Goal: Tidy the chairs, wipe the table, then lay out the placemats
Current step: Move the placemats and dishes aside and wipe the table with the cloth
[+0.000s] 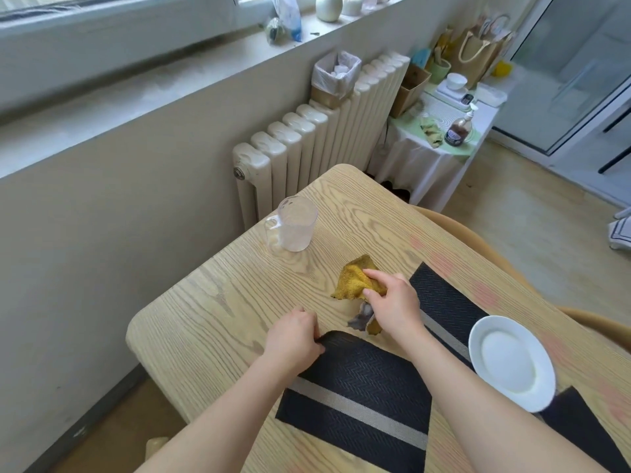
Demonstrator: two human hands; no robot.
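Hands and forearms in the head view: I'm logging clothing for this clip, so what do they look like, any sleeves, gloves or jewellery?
The left forearm and right forearm are bare to the picture's lower edge, no sleeve in view. The left hand and right hand wear no gloves, and no ring, watch or bracelet shows.
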